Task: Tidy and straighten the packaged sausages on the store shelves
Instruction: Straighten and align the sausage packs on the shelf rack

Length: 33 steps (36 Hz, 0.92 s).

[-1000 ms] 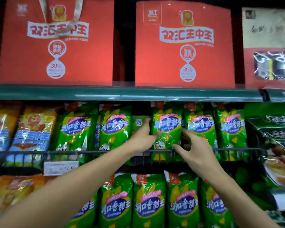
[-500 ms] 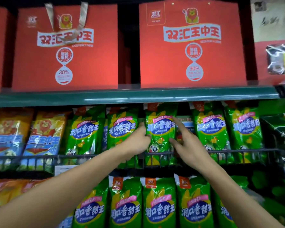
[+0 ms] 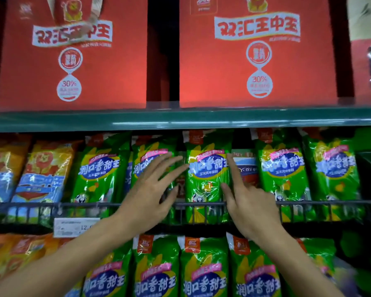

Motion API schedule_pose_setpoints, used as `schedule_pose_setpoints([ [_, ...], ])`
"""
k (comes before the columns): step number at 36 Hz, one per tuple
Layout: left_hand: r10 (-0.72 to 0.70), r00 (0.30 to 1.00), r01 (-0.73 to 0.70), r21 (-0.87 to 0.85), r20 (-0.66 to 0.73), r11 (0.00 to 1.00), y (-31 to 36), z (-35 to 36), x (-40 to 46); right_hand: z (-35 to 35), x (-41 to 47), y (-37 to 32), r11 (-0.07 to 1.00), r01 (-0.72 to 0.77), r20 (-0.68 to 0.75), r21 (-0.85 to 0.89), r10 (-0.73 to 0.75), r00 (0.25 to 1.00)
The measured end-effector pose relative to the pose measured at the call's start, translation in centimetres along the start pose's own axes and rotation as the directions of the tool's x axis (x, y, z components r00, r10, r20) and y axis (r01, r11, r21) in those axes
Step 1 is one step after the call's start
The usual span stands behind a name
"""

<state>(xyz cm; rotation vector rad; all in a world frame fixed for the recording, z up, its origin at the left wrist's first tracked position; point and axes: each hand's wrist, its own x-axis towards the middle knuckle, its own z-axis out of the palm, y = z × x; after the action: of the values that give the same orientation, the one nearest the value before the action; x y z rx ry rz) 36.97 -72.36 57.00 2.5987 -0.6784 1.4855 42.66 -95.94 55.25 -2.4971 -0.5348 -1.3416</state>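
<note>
Green sausage packs stand in a row on the middle shelf behind a wire rail (image 3: 308,203). The centre green pack (image 3: 206,181) stands upright between my hands. My left hand (image 3: 152,189) is spread with straight fingers just left of it, fingertips at its left edge and over the neighbouring green pack (image 3: 147,161). My right hand (image 3: 246,202) has straight fingers along the pack's right edge, index pointing up. A red and blue pack (image 3: 245,166) shows behind in the gap to the right. Neither hand grips anything.
Orange and blue packs (image 3: 41,174) fill the shelf's left end. More green packs (image 3: 204,273) line the shelf below. Two red gift boxes (image 3: 257,56) stand on the top shelf above a green shelf edge (image 3: 180,121). A price tag (image 3: 73,227) hangs on the rail.
Both hands have opened: the left hand's curled fingers have spread flat and drawn back from the centre pack. The camera has moved closer to the shelf.
</note>
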Motion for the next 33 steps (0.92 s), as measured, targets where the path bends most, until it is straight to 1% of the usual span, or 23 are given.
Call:
schedule_pose_setpoints([
  [2, 0.009, 0.998, -0.016, 0.095, 0.069, 0.995, -0.5, 0.1, 0.2, 0.2, 0.0, 0.0, 1.0, 0.004, -0.003, -0.006, -0.005, 1.0],
  [4, 0.0, 0.994, -0.017, 0.147, 0.112, 0.989, -0.6, 0.2, 0.3, 0.3, 0.0, 0.0, 1.0, 0.011, -0.021, 0.006, -0.011, 1.0],
  [6, -0.005, 0.993, -0.017, 0.18, 0.119, 0.983, -0.4, 0.4, 0.3, 0.3, 0.0, 0.0, 1.0, 0.011, -0.043, 0.002, -0.011, 0.999],
  [9, -0.028, 0.991, -0.001, 0.218, 0.13, 0.976, -0.3, 0.7, 0.0, 0.6, 0.0, 0.0, 1.0, 0.011, -0.039, -0.01, -0.012, 0.999],
  [11, -0.032, 0.991, 0.002, 0.223, 0.131, 0.975, -0.4, 0.7, -0.1, 0.7, 0.1, 0.0, 1.0, 0.008, -0.044, 0.009, -0.008, 0.999],
  [13, -0.019, 0.99, -0.012, 0.215, 0.139, 0.977, -0.4, 0.5, -0.2, 0.6, 0.2, 0.0, 1.0, -0.001, -0.019, 0.019, 0.001, 1.0],
  [15, -0.004, 0.987, -0.029, 0.198, 0.163, 0.98, -0.4, 0.4, -0.2, 0.4, 0.2, -0.1, 0.999, -0.022, 0.017, 0.026, 0.022, 1.0],
  [19, 0.013, 0.979, -0.053, 0.193, 0.203, 0.98, -0.5, 0.4, -0.2, 0.3, 0.1, -0.6, 0.998, -0.054, 0.023, 0.026, 0.053, 0.998],
  [23, 0.033, 0.978, -0.076, 0.204, 0.205, 0.976, -0.7, 0.5, -0.2, -0.3, 0.3, -0.5, 0.997, -0.06, 0.106, 0.04, 0.055, 0.993],
  [28, 0.028, 0.982, -0.067, 0.206, 0.186, 0.976, -1.1, 0.9, -0.3, -0.4, 0.2, -1.0, 0.996, -0.07, 0.1, 0.047, 0.065, 0.993],
  [33, 0.031, 0.981, -0.066, 0.178, 0.193, 0.982, -1.3, 1.0, -0.2, -0.4, 0.1, -1.3, 0.995, -0.089, 0.059, 0.054, 0.086, 0.995],
])
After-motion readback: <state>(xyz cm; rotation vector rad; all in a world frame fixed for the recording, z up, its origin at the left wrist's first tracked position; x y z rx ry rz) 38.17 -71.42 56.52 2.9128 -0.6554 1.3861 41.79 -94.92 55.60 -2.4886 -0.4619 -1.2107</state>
